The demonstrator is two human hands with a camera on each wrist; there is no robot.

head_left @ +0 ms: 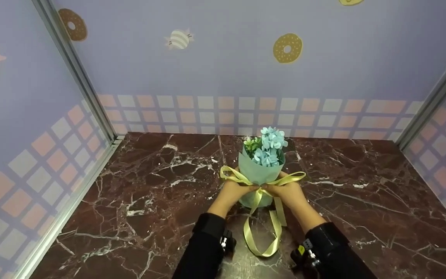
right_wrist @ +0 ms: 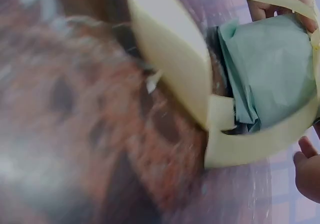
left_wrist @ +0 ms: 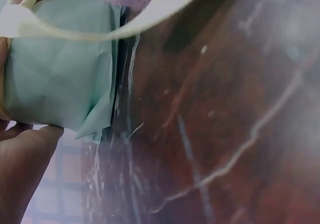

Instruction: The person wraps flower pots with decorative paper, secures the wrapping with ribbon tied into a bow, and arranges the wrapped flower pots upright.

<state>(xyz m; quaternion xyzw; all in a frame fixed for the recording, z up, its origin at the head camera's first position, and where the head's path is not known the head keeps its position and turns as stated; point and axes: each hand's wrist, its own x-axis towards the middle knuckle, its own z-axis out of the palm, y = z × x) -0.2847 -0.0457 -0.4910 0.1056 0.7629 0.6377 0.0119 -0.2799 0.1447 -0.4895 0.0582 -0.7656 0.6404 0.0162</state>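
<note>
A small bouquet with pale-blue flowers (head_left: 270, 149) and green sprigs stands upright on the table, wrapped in mint-green paper (head_left: 259, 172). Around its middle runs a yellow satin ribbon (head_left: 259, 195), tied in a bow with a loop out to each side. My left hand (head_left: 232, 192) is at the wrap's left side, holding the ribbon near the knot. From the right, my right hand (head_left: 288, 193) holds the other side of the bow, its thumb by the knot. The fingers behind the wrap are partly hidden. A long ribbon tail (right_wrist: 175, 59) hangs in front.
The table (head_left: 161, 186) has a dark red, white-veined marble surface. Lilac walls (head_left: 227, 69) printed with sweets and checks stand at the back and both sides. Metal strips (head_left: 79, 73) run along the corners.
</note>
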